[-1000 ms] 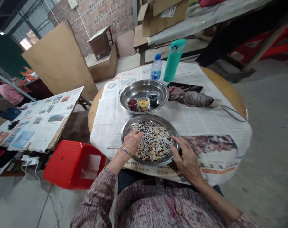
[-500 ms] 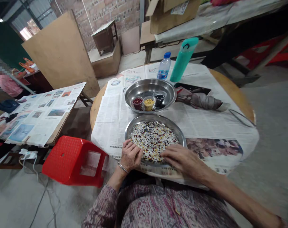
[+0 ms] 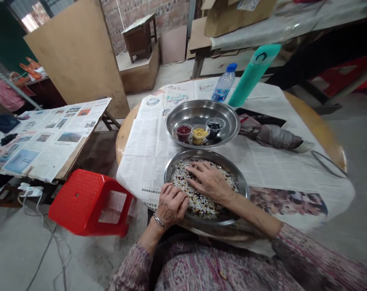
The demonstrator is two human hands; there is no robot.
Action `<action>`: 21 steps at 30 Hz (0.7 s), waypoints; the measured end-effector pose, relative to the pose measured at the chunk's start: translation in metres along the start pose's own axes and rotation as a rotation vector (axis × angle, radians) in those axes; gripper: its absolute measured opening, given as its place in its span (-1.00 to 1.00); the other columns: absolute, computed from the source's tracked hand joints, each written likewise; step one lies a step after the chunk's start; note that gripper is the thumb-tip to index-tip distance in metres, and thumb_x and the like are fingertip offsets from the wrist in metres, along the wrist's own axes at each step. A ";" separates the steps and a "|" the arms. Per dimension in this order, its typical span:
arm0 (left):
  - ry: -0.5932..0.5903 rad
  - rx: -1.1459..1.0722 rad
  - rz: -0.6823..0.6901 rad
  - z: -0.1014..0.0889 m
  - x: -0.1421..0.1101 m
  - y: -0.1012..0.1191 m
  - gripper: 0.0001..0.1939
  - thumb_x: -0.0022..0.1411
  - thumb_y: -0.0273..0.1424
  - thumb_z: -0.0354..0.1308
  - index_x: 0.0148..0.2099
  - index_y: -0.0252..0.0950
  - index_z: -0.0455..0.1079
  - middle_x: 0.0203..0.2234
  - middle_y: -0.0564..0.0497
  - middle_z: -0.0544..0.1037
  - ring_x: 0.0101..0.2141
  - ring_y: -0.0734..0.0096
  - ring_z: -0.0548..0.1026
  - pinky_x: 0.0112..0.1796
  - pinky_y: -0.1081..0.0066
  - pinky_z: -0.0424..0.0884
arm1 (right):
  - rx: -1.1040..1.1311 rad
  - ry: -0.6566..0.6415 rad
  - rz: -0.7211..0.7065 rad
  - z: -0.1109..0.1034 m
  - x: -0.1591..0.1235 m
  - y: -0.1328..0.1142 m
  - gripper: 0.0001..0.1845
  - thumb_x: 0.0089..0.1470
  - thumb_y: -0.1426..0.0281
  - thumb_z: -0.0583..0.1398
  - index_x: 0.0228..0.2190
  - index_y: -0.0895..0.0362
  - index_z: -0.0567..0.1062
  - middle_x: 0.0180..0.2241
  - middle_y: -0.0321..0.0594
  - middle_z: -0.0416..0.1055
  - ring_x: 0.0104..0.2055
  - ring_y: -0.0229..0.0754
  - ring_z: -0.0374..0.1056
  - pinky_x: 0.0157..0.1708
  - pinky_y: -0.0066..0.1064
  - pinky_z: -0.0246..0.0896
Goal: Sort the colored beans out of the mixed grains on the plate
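Observation:
A steel pan [image 3: 242, 184] full of mixed white, dark and red beans [image 3: 201, 202] sits on the newspaper in front of me. My right hand [image 3: 210, 180] lies flat on the beans, fingers stretched toward the pan's left side. My left hand [image 3: 171, 204] curls over the pan's near-left rim, fingers bent, a bangle on the wrist. Behind it, a second steel pan [image 3: 228, 117] holds three small cups: red beans [image 3: 183, 130], yellow beans [image 3: 199, 133] and black beans [image 3: 214, 126].
A round table [image 3: 319, 129] covered in newspaper carries a water bottle [image 3: 223, 87], a teal flask [image 3: 252, 72] and a folded grey umbrella [image 3: 271, 135]. A red plastic stool [image 3: 86, 200] stands at the left. Another newspaper-covered table [image 3: 47, 139] lies further left.
My right hand moved from the pan's right rim across onto the beans at the centre-left. My left hand slid back from the beans to the near-left rim. The camera shifted left.

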State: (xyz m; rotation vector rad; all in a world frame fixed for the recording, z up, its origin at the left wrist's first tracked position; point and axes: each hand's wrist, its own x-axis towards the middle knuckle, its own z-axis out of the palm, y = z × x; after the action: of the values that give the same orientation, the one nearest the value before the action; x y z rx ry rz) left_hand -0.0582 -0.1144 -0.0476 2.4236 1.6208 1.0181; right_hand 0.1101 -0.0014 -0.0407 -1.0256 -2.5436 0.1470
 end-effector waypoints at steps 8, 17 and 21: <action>0.138 -0.004 -0.029 0.001 -0.002 0.002 -0.80 0.33 -0.40 0.00 -0.03 -0.34 0.28 -0.14 -0.20 0.43 -0.10 0.17 0.37 -0.07 0.13 0.40 | 0.286 -0.209 -0.354 0.008 0.003 -0.020 -0.56 0.06 0.40 0.19 0.01 0.15 0.44 0.07 0.00 0.37 0.12 0.02 0.19 0.08 -0.11 0.11; 0.049 -0.011 -0.067 0.001 -0.003 -0.001 -0.83 0.34 -0.39 0.00 -0.08 -0.31 0.33 -0.18 -0.16 0.46 -0.11 0.18 0.40 -0.05 0.13 0.38 | 0.056 -0.206 -0.240 -0.022 -0.015 0.025 -0.82 0.05 0.56 0.12 -0.38 0.12 0.50 -0.28 -0.09 0.45 -0.18 -0.04 0.28 -0.16 -0.21 0.19; 0.043 0.001 -0.065 0.002 -0.003 -0.002 -0.84 0.34 -0.40 0.00 -0.10 -0.31 0.35 -0.19 -0.14 0.46 -0.10 0.19 0.40 -0.04 0.14 0.38 | -0.071 -0.100 -0.021 -0.029 -0.028 0.045 -0.78 0.15 0.46 0.07 -0.28 0.14 0.53 -0.19 0.02 0.47 -0.12 0.05 0.31 -0.16 -0.16 0.23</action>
State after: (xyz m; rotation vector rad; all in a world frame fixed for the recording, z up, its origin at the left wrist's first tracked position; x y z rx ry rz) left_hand -0.0594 -0.1154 -0.0507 2.3479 1.7017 1.0667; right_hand 0.1688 0.0108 -0.0334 -1.0418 -2.6663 0.1046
